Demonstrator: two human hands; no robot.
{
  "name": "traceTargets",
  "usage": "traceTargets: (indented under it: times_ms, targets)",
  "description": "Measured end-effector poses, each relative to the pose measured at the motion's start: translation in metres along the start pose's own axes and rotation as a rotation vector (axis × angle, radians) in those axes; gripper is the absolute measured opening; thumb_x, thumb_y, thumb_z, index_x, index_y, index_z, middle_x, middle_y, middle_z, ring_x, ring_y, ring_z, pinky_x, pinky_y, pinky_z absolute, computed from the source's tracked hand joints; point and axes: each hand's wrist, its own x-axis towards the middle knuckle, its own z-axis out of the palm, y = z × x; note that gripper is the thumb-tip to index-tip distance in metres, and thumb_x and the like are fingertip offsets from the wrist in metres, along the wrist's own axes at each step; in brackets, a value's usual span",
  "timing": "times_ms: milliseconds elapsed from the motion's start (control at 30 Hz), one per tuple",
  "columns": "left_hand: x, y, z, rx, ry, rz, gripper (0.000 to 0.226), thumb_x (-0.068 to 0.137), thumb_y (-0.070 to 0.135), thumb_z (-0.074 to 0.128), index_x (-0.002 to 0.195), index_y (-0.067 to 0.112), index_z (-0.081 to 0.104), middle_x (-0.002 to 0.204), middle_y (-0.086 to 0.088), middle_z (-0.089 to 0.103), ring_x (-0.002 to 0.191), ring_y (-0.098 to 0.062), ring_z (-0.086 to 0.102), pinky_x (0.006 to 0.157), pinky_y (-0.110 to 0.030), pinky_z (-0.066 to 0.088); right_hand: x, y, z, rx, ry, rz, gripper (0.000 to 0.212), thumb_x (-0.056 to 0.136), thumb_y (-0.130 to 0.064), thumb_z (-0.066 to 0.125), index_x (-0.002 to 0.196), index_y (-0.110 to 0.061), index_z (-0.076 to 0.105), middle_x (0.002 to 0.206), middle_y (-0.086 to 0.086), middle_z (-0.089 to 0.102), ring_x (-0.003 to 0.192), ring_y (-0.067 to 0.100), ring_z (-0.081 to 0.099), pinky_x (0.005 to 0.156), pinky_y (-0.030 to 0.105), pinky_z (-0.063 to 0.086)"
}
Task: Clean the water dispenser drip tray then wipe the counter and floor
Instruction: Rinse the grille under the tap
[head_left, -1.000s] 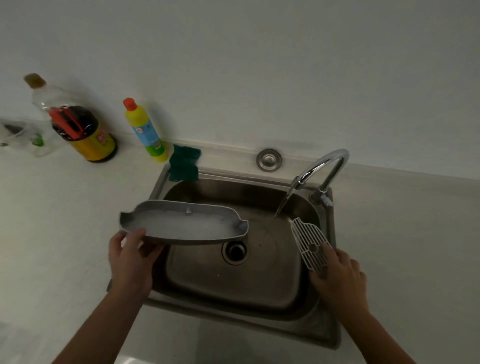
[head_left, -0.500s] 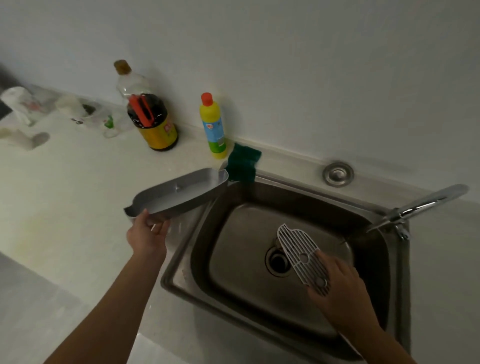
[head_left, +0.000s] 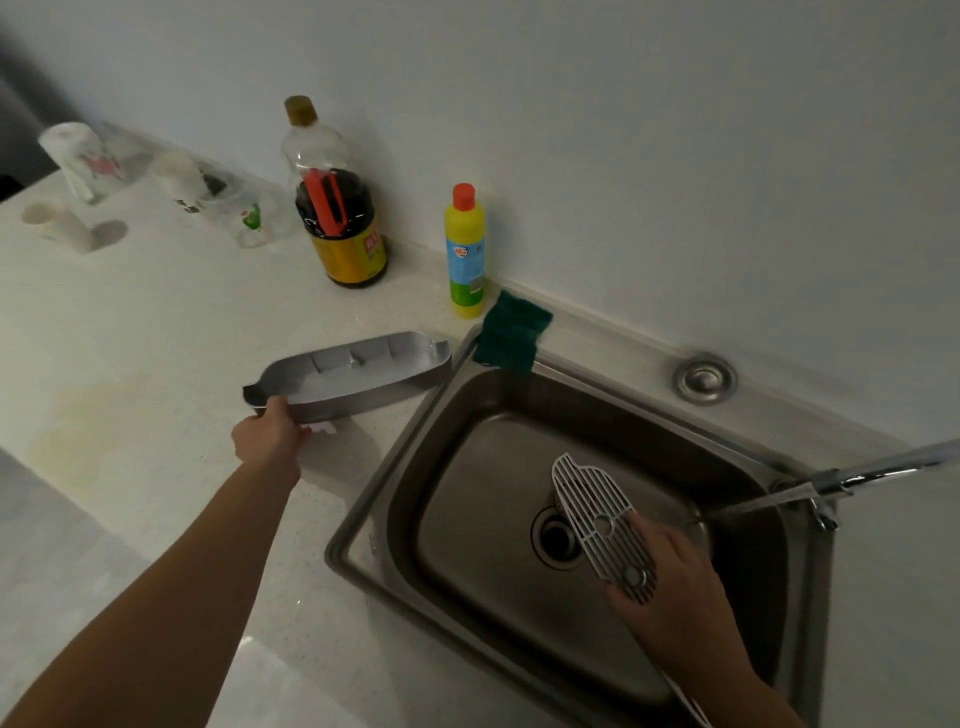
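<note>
My left hand (head_left: 270, 434) grips the near end of the grey drip tray (head_left: 358, 376), which sits low over the white counter (head_left: 156, 332) just left of the sink. My right hand (head_left: 675, 587) holds the white slotted grille (head_left: 597, 525) of the tray over the steel sink (head_left: 498, 519), above the drain. Water runs from the tap (head_left: 878, 470) into the basin, right of the grille. A green scouring sponge (head_left: 511, 332) lies on the sink's back left corner.
A yellow detergent bottle (head_left: 464, 252) and a dark sauce bottle (head_left: 337, 208) stand by the wall. Cups and a paper roll (head_left: 78, 158) sit at the far left. A yellowish stain (head_left: 78, 431) marks the counter near its front edge.
My left hand carried the drip tray from over the sink leftward down to the counter. My right hand moved the grille from under the tap to above the drain. The view swung left.
</note>
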Motion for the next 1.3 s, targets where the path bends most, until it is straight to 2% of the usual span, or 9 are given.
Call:
traceTargets:
  times_ms: [133, 233, 333, 467, 667, 833, 1100, 1200, 1300]
  targets:
    - [-0.003, -0.002, -0.003, 0.036, 0.004, 0.02, 0.041, 0.094, 0.031, 0.064, 0.114, -0.004, 0.066, 0.117, -0.025, 0.071, 0.093, -0.036, 0.068, 0.074, -0.038, 0.053, 0.0, 0.0, 0.002, 0.004, 0.006, -0.019, 0.089, 0.071, -0.04, 0.088, 0.149, -0.025, 0.049, 0.137, -0.002, 0.061, 0.117, 0.016, 0.059, 0.099, 0.044, 0.054]
    - [-0.011, -0.002, -0.006, 0.098, 0.045, 0.02, 0.064, 0.094, 0.041, 0.071, 0.14, 0.0, 0.053, 0.141, -0.023, 0.057, 0.117, -0.039, 0.063, 0.09, -0.045, 0.055, 0.001, 0.002, 0.001, 0.0, -0.005, -0.033, 0.091, 0.071, -0.042, 0.087, 0.151, -0.028, 0.045, 0.14, -0.003, 0.058, 0.12, 0.014, 0.056, 0.1, 0.044, 0.054]
    - [-0.05, -0.003, -0.004, 0.013, 0.056, 0.256, 0.056, 0.097, 0.033, 0.07, 0.144, 0.013, 0.047, 0.142, -0.015, 0.051, 0.123, -0.032, 0.058, 0.096, -0.042, 0.052, 0.001, 0.005, -0.003, 0.011, 0.005, -0.068, 0.088, 0.07, -0.047, 0.082, 0.149, -0.027, 0.048, 0.138, -0.003, 0.06, 0.12, 0.016, 0.058, 0.098, 0.045, 0.055]
    - [-0.132, -0.036, 0.017, 0.164, -0.509, 0.382, 0.019, 0.1, 0.036, 0.064, 0.116, 0.026, 0.065, 0.104, 0.001, 0.073, 0.099, -0.023, 0.072, 0.08, -0.037, 0.059, 0.001, 0.0, -0.009, 0.014, 0.012, -0.149, 0.085, 0.073, -0.053, 0.075, 0.15, -0.027, 0.048, 0.139, -0.004, 0.058, 0.122, 0.015, 0.056, 0.101, 0.042, 0.052]
    - [-0.219, -0.082, 0.065, 0.256, -1.14, 0.119, 0.023, 0.1, 0.045, 0.062, 0.112, 0.03, 0.074, 0.11, -0.005, 0.08, 0.1, -0.025, 0.078, 0.077, -0.039, 0.065, -0.001, 0.0, -0.014, -0.078, -0.021, -0.199, 0.088, 0.081, -0.056, 0.07, 0.157, -0.034, 0.032, 0.156, -0.007, 0.044, 0.141, 0.014, 0.04, 0.119, 0.042, 0.036]
    - [-0.238, -0.096, 0.1, 0.161, -1.058, 0.046, 0.013, 0.101, 0.026, 0.065, 0.105, 0.026, 0.078, 0.106, -0.011, 0.081, 0.098, -0.03, 0.079, 0.075, -0.043, 0.065, -0.001, 0.019, -0.022, -0.02, 0.006, -0.085, 0.087, 0.083, -0.064, 0.065, 0.157, -0.033, 0.033, 0.157, -0.007, 0.041, 0.143, 0.015, 0.037, 0.12, 0.043, 0.035]
    - [-0.247, -0.1, 0.131, -0.005, -0.996, -0.172, 0.022, 0.107, 0.014, 0.052, 0.119, 0.005, 0.068, 0.11, -0.018, 0.077, 0.096, -0.029, 0.077, 0.073, -0.039, 0.066, -0.021, 0.089, -0.04, 0.385, 0.035, 0.603, 0.049, 0.105, -0.049, 0.045, 0.148, -0.026, 0.044, 0.133, 0.003, 0.064, 0.116, 0.021, 0.065, 0.102, 0.042, 0.052]
    - [-0.254, -0.102, 0.139, -0.032, -0.992, -0.223, 0.027, 0.108, 0.013, 0.05, 0.127, 0.0, 0.063, 0.115, -0.019, 0.074, 0.093, -0.027, 0.076, 0.069, -0.037, 0.066, -0.016, 0.095, -0.046, 0.592, 0.056, 0.708, 0.026, 0.108, -0.043, 0.043, 0.115, -0.025, 0.059, 0.099, 0.004, 0.072, 0.08, 0.017, 0.072, 0.068, 0.03, 0.063]
    - [-0.26, -0.104, 0.146, -0.042, -0.975, -0.192, 0.035, 0.108, 0.013, 0.049, 0.137, -0.005, 0.056, 0.127, -0.025, 0.07, 0.097, -0.027, 0.074, 0.073, -0.037, 0.067, -0.005, 0.097, -0.056, 0.676, 0.149, 0.711, 0.023, 0.108, -0.039, 0.045, 0.104, -0.023, 0.062, 0.089, 0.007, 0.071, 0.072, 0.018, 0.068, 0.051, 0.02, 0.05]
